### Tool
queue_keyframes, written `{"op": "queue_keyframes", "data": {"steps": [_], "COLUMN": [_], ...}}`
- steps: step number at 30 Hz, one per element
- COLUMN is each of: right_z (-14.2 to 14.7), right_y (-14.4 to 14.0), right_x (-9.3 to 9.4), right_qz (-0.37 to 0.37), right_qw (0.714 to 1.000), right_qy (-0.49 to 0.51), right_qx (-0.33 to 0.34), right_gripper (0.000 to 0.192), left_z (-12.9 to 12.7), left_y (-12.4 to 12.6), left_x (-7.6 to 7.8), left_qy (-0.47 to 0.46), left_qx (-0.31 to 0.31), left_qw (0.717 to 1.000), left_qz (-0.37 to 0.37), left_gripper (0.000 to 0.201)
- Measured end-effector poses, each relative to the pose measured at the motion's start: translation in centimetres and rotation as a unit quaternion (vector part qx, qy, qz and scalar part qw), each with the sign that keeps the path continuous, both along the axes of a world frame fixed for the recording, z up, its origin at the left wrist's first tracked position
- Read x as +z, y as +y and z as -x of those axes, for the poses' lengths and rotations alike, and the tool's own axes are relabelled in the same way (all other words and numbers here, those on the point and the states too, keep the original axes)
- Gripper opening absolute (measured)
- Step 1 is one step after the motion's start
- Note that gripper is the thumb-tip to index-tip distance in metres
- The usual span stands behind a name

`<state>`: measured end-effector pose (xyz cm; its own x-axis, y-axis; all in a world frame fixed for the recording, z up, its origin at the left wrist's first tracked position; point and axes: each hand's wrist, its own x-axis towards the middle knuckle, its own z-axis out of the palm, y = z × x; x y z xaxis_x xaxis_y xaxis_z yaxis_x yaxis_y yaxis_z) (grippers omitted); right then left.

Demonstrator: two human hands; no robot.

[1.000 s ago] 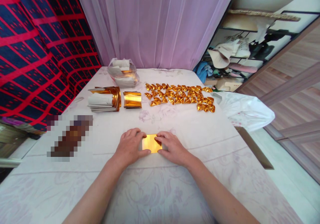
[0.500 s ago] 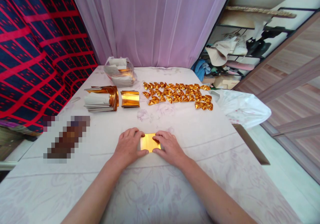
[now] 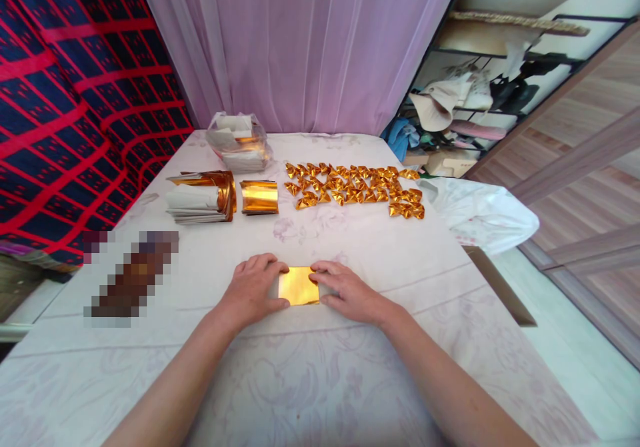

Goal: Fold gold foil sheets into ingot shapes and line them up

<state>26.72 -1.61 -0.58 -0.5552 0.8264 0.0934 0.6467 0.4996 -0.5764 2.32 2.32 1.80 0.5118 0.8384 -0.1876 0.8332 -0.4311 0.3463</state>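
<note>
A small sheet of shiny gold foil paper lies flat on the table between my two hands. My left hand holds its left side, forefinger at the far corner and thumb at the near corner. On the other side, my right hand has its fingers apart. Its forefinger touches the far right corner, while its thumb rests just off the right edge.
Beyond my hands stand a short gold foil stack, a larger foil paper stack and a clear bag of sheets. Rows of folded gold pieces lie at the back right. A white plastic bag hangs beside the table's right edge.
My right hand has shifted right and its thumb has come off the paper, baring more of the right side. My left hand has moved slightly left.
</note>
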Motion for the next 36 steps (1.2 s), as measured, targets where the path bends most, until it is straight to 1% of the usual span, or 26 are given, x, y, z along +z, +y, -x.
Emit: {"op": "queue_keyframes", "data": {"steps": [2, 5, 6, 7, 9, 12, 16, 24, 32, 36], "right_z": [0.8, 2.6, 3.3, 3.9, 4.9, 5.5, 4.6, 2.3, 1.4, 1.3], "right_y": [-0.3, -1.0, -1.1, -1.3, -1.5, -1.6, -1.6, -1.5, -1.3, -1.4], "right_x": [-0.1, -0.7, -1.0, -1.4, -1.9, -2.4, -2.5, -2.6, -3.0, -3.0], "right_qz": [-0.017, -0.08, -0.096, -0.102, -0.099, -0.088, -0.075, -0.052, -0.046, -0.056], "right_qw": [0.999, 0.987, 0.981, 0.979, 0.979, 0.982, 0.984, 0.983, 0.987, 0.987], "right_qy": [0.012, 0.031, 0.039, 0.042, 0.035, 0.027, 0.028, 0.036, 0.064, 0.067], "right_qx": [-0.031, -0.138, -0.164, -0.174, -0.175, -0.167, -0.16, -0.17, -0.141, -0.133], "right_gripper": [0.038, 0.022, 0.015, 0.01, 0.004, 0.006, 0.01, 0.015, 0.022, 0.023], "left_z": [-0.1, -0.3, -0.4, -0.5, -0.6, -0.7, -0.6, -0.4, 0.2, 0.7], "left_y": [-0.1, -0.5, -0.6, -0.7, -0.8, -1.0, -1.0, -0.9, -0.6, -0.4], "left_x": [-0.1, -0.4, -0.5, -0.6, -0.8, -0.9, -1.0, -0.9, -1.1, -1.1], "left_qy": [-0.004, -0.009, -0.012, -0.016, -0.024, -0.035, -0.042, -0.047, -0.044, -0.047], "left_qx": [0.002, 0.014, 0.019, 0.024, 0.031, 0.038, 0.038, 0.044, 0.027, 0.013], "left_qw": [1.0, 1.0, 1.0, 0.999, 0.999, 0.998, 0.998, 0.998, 0.999, 0.999], "left_qz": [-0.006, -0.015, -0.019, -0.022, -0.029, -0.036, -0.028, -0.014, 0.011, 0.022], "left_gripper": [0.051, 0.053, 0.053, 0.053, 0.053, 0.05, 0.052, 0.053, 0.058, 0.06]}}
